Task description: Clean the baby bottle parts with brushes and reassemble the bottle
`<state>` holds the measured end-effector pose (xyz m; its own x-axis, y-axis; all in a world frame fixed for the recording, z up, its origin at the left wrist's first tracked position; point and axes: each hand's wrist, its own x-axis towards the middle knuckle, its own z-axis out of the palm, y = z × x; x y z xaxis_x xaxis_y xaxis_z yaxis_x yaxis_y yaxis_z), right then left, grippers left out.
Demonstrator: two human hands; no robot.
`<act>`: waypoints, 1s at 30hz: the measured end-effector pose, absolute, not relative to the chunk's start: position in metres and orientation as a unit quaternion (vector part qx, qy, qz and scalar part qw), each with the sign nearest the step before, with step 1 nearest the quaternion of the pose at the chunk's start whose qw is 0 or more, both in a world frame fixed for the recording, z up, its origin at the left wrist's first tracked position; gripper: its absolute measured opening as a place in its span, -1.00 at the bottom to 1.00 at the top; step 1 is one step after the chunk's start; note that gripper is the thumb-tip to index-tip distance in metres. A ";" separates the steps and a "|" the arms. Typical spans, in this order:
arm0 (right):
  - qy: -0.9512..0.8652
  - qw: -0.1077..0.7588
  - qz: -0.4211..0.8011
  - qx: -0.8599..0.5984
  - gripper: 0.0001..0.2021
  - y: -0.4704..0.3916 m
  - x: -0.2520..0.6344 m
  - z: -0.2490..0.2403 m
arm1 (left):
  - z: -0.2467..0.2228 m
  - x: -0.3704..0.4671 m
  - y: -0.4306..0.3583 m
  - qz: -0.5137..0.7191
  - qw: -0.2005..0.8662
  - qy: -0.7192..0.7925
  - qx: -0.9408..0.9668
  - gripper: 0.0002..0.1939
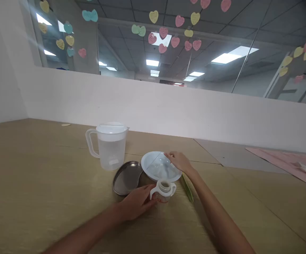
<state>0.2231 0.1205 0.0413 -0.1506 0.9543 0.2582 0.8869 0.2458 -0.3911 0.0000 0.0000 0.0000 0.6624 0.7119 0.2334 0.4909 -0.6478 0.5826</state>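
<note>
White bowl rim [145, 165] under right hand [179, 162]

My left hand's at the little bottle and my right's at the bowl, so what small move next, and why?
Perhaps steady the bottle with the left hand: its mouth is open, it stands close to the bowl, and the right hand is at the bowl's edge.
</note>
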 end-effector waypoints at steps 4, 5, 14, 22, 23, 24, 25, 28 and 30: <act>-0.754 0.189 0.047 -0.627 -0.55 0.125 0.229 0.038 | -0.001 0.001 0.000 0.240 0.250 0.343 0.873 -0.68; -0.757 0.182 0.046 -0.626 -0.58 0.126 0.230 0.036 | -0.001 0.001 0.001 0.242 0.252 0.342 0.872 -0.69; -0.793 0.118 0.039 -0.597 -0.85 0.135 0.226 0.013 | 0.000 -0.002 0.001 0.222 0.196 0.359 0.885 -0.69; -0.823 0.123 0.068 -0.551 -0.74 0.137 0.227 0.005 | 0.000 -0.041 0.042 0.423 -0.004 0.397 0.815 -0.77; -0.822 0.128 0.070 -0.550 -0.73 0.138 0.228 0.005 | 0.001 -0.048 0.048 0.438 -0.037 0.423 0.792 -0.78; -0.821 0.134 0.070 -0.550 -0.73 0.139 0.230 0.006 | 0.002 -0.055 0.054 0.454 -0.069 0.451 0.765 -0.79; -0.820 0.140 0.069 -0.551 -0.73 0.140 0.231 0.007 | 0.002 -0.062 0.059 0.468 -0.095 0.476 0.739 -0.79; -0.812 0.163 0.057 -0.558 -0.75 0.140 0.233 0.013 | 0.001 -0.081 0.072 0.514 -0.145 0.519 0.668 -0.80; -0.805 0.183 0.044 -0.563 -0.75 0.138 0.234 0.021 | -0.001 -0.093 0.079 0.543 -0.158 0.540 0.623 -0.79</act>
<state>0.2336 0.1377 0.0207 -0.2993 0.9219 0.2461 0.8899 0.3627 -0.2766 -0.0926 0.0790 -0.0006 -0.1723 0.5012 0.8480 0.8453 -0.3667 0.3885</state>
